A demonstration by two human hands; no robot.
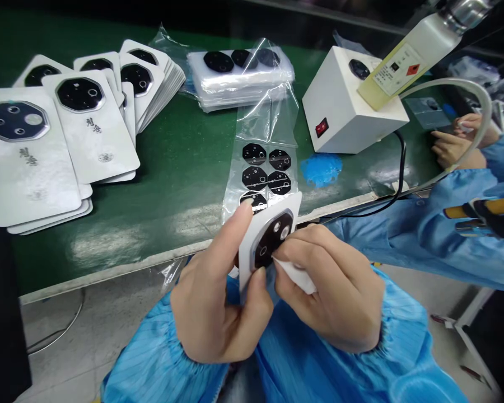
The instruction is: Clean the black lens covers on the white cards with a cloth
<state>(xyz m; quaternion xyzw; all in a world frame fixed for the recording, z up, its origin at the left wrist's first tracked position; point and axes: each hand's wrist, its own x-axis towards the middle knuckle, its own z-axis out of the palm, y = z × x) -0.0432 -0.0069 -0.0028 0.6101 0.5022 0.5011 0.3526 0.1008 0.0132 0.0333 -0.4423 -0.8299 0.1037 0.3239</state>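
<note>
My left hand [218,291] grips a white phone back cover [264,234] by its edges, tilted, with the black octagonal camera panel facing me. My right hand [331,285] is closed on a small white cloth or tab [296,275] pressed against the lower edge of that camera panel. Just beyond the cover lies a clear plastic sheet [265,170] carrying several black octagonal lens pieces.
Stacks of white back covers [63,129] fill the left of the green bench [180,162]. A bagged stack [239,75] sits at the back. A white box with a red switch [344,109] and a blue lump [321,168] lie right. Another person's hands [457,143] work at far right.
</note>
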